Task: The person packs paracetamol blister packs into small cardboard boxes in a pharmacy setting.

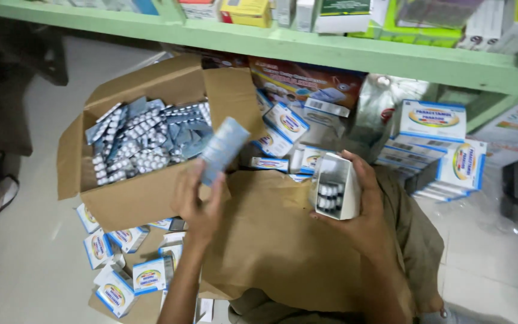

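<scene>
Here the left hand (198,201) is raised over the near wall of a big cardboard box (145,201), with its fingers closed around a stack of silvery-blue blister strips (223,150). The strips stand tilted, top end leaning to the right, and they look a little blurred. The right hand (364,207) grips a small white carton (336,187) from the side, thumb on one wall and fingers wrapped round the other. The carton's open end faces the camera, and a few rows of pills in strips show inside it. The two hands are near each other but apart, with the strips up and to the left of the carton.

The cardboard box is open and holds a loose heap of blister strips (136,144). One of its flaps (283,240) lies spread across the person's lap, under both hands. On the floor to the left lie several small white and blue cartons (115,264), scattered in a pile. More of the same cartons (286,129) lie behind the box, and to the right they are stacked in a neat pile (442,150). A pale green shelf (307,51) runs across the top, loaded with assorted packets.
</scene>
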